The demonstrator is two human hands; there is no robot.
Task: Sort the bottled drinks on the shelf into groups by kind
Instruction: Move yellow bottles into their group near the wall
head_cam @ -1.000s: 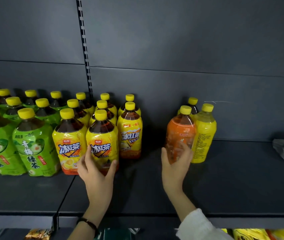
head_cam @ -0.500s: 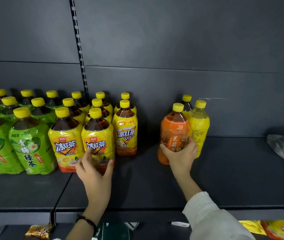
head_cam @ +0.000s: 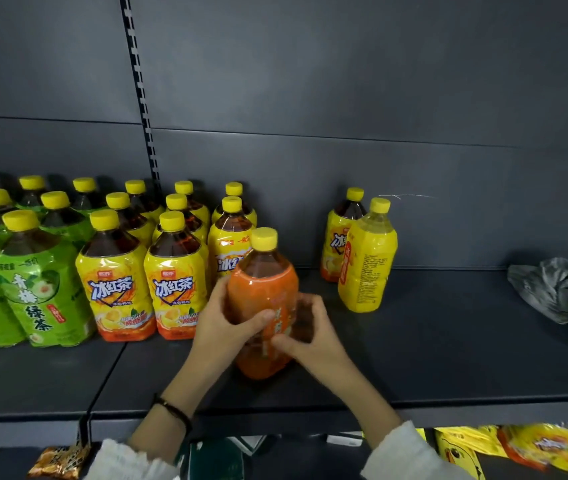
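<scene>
An orange-labelled bottle [head_cam: 262, 292] with a yellow cap stands near the front of the dark shelf [head_cam: 448, 358], just right of the yellow iced-tea group. My left hand [head_cam: 221, 323] grips its left side and my right hand [head_cam: 305, 336] grips its lower right. Several yellow iced-tea bottles [head_cam: 175, 271] stand in rows to its left. Further left are several green-tea bottles [head_cam: 38, 285]. To the right stand a lone iced-tea bottle [head_cam: 336, 244] and a pale yellow juice bottle [head_cam: 367, 261] side by side.
A crumpled grey plastic bag [head_cam: 563, 292] lies at the shelf's right end. A slotted upright [head_cam: 138, 95] runs up the back panel. Snack packets [head_cam: 535, 445] sit on the shelf below. Bare shelf lies between the held bottle and the bag.
My right hand pulled the orange bottle leftward and forward, away from the two right-hand bottles. My left hand left the front iced-tea bottle and took hold of the orange one.
</scene>
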